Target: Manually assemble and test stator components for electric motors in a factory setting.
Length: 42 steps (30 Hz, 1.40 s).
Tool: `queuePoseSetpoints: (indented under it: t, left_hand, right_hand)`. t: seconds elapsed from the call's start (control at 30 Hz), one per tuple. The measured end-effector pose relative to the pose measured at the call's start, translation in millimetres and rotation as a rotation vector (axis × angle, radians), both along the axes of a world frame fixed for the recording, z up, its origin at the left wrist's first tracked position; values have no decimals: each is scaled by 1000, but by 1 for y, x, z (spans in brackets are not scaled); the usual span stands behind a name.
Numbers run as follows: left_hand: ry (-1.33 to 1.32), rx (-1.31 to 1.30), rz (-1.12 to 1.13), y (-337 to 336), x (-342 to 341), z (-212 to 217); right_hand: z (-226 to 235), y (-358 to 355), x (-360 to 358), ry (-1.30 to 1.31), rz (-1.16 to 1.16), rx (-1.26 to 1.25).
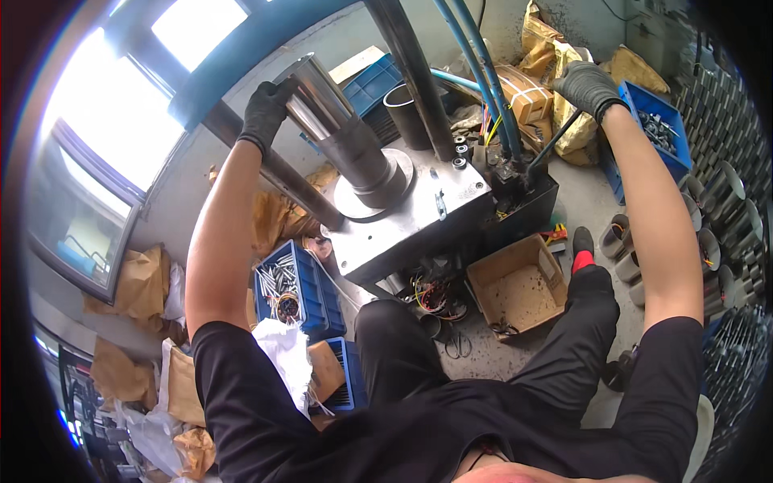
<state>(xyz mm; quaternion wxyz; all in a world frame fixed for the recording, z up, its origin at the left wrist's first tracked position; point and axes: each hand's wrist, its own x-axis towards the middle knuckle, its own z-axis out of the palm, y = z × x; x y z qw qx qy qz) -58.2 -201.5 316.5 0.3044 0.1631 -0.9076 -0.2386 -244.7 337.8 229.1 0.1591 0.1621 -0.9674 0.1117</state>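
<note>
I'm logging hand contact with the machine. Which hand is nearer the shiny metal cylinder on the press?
Left. The left hand grips the top of the metal cylinder; the right hand is far off to the side, on a thin black lever.

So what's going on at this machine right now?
A seated person in dark gloves works at a small press-like machine. The left hand grips the top of a shiny metal tube standing upright on the machine's round post. The right hand holds a thin black lever beside the blue hoses. A blue bin of metal parts and an open cardboard box sit on the floor below.
</note>
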Motion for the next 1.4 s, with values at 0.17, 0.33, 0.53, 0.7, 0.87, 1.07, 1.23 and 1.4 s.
queuePoseSetpoints:
  t: [0.17,0.33,0.53,0.7,0.87,1.07,1.23,1.4]
  left_hand:
    - [15,-53,-12,3,2,-12]
    - [-23,-24,-37,2,-13,1]
    - [41,-125,-30,0,-17,-11]
    - [188,-2,-80,17,-14,-26]
    - [363,-20,137,40,-2,-73]
    - [310,-49,221,71,21,-210]
    - [376,230,-63,177,42,-323]
    - [-120,-271,-289,214,51,-355]
  right_hand:
    - [-15,17,3,-56,17,35]
    - [-29,38,24,-2,8,35]
    - [-44,59,58,-113,72,58]
    - [-54,81,73,-164,230,76]
    - [-63,96,85,-417,391,178]
    - [-57,70,113,-448,475,90]
    - [-60,63,126,-348,457,123]
    - [-61,68,124,-408,459,60]
